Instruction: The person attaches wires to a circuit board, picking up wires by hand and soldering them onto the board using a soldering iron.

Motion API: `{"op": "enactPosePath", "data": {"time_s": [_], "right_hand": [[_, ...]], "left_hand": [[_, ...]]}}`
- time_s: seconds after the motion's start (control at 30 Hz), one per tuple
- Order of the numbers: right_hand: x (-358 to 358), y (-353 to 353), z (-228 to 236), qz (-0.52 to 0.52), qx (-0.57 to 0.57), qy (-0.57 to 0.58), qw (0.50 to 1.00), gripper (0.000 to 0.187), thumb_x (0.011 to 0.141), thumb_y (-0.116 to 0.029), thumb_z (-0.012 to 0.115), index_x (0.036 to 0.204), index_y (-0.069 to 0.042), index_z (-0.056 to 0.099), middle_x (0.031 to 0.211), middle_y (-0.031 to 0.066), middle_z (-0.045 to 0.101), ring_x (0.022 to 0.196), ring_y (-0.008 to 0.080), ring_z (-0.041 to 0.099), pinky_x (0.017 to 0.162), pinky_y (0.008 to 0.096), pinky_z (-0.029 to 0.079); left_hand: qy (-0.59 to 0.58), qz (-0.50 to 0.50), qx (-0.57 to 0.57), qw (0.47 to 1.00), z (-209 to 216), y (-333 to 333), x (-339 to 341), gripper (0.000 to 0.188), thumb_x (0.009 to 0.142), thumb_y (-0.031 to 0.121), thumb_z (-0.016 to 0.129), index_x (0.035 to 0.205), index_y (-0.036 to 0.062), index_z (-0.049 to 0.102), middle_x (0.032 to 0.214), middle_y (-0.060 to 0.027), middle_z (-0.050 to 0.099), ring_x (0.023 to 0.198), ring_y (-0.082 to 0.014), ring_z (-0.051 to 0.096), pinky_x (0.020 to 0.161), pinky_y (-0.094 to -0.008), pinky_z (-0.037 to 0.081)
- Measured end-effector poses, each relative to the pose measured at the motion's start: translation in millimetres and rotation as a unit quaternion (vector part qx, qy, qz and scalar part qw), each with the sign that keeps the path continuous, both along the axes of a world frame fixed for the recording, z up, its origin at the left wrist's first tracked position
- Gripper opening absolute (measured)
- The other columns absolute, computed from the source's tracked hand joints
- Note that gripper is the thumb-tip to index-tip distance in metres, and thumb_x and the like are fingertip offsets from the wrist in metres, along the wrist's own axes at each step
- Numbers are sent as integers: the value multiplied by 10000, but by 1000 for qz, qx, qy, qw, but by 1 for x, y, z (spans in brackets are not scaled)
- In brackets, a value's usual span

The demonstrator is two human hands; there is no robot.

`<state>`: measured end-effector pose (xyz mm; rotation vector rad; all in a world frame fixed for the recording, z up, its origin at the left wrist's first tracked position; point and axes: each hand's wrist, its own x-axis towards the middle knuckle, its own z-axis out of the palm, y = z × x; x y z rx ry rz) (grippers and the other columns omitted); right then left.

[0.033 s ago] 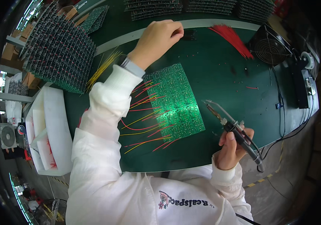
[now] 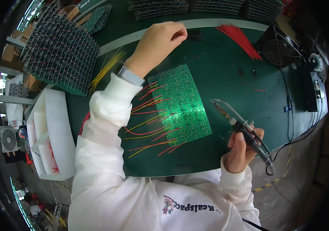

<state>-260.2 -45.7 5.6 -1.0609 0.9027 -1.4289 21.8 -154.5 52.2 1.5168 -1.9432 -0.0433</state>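
My right hand is wrapped round a soldering iron with a thin curved metal tube beside its tip, held to the right of a green circuit board panel. Red and yellow wires stick out from the panel's left side in several rows. Beyond the panel's far edge, my left hand is closed, fingers curled down next to a small bunch of black wires. Whatever its fingertips hold is hidden behind the hand.
A bundle of red wires lies far right, near a black fan. Yellow wires lie left, beside a tall stack of boards. A white foam box stands at the left edge. Cables hang on the right.
Almost nothing differs. The soldering iron and my right hand sit slightly further right in the picture, and my left hand is a touch further left.
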Motion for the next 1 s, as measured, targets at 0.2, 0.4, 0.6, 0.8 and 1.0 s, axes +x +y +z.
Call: {"op": "enactPosePath", "data": {"time_s": [0.2,0.4,0.6,0.8,1.0], "right_hand": [[28,-64,35,107,-3,94,990,270,786,-74,657,909,-2,429,742,40,458,582,78,463,492,190,377],[71,-103,12,171,-121,54,976,218,746,-59,646,852,11,468,747,17,440,711,70,430,601,190,375],[66,-109,-16,143,-140,104,974,300,694,-159,682,820,-2,460,724,16,431,650,86,364,596,227,312],[70,-104,-12,188,-151,141,960,312,685,-166,691,800,2,454,695,22,429,627,92,370,579,232,306],[72,-106,-14,195,-150,183,952,303,690,-154,691,806,36,484,735,35,438,649,107,410,589,245,346]], "left_hand": [[36,105,17,994,-20,90,-6,107,718,2,644,800,30,581,717,-38,558,645,-152,550,645,-273,422],[26,129,9,991,-34,114,-12,127,702,3,699,781,52,612,745,-16,582,665,-159,541,674,-280,399],[18,139,-24,990,-41,112,-14,139,675,-15,711,757,60,627,730,-3,578,639,-144,545,673,-273,397],[24,143,-25,989,-52,110,-15,165,639,-42,708,735,60,621,702,-3,563,624,-129,545,653,-249,391],[11,138,-27,990,-54,109,-13,174,629,-50,706,733,58,619,694,-2,561,601,-126,539,650,-245,392]]}}
